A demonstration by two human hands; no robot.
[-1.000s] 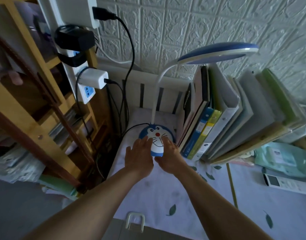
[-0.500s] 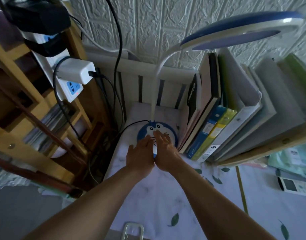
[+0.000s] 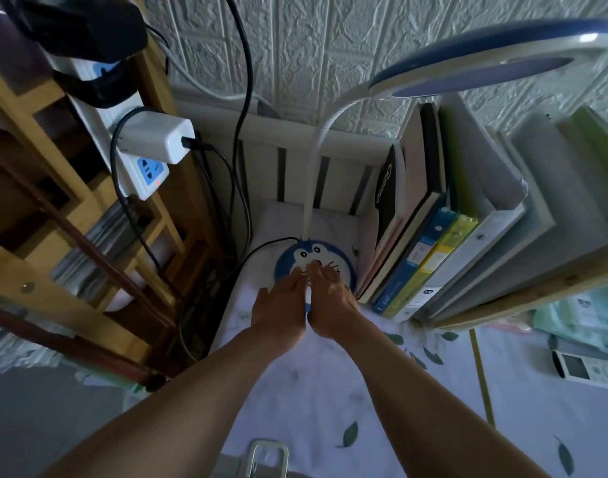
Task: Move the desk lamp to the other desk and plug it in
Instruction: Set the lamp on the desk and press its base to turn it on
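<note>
Desk lamp [image 3: 316, 267] upright, neck vertical, head pointing right; 2 hands flat, fingers extended, on base.

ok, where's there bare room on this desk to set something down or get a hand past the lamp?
Free: the leaf-print desk cloth in front of the lamp base, between the forearms and out right toward the remote. A narrow strip runs behind the base to the slatted rail. Crowded: books sit close on the base's right; cables hang on its left; both hands, left hand and right hand, cover its front.
</note>
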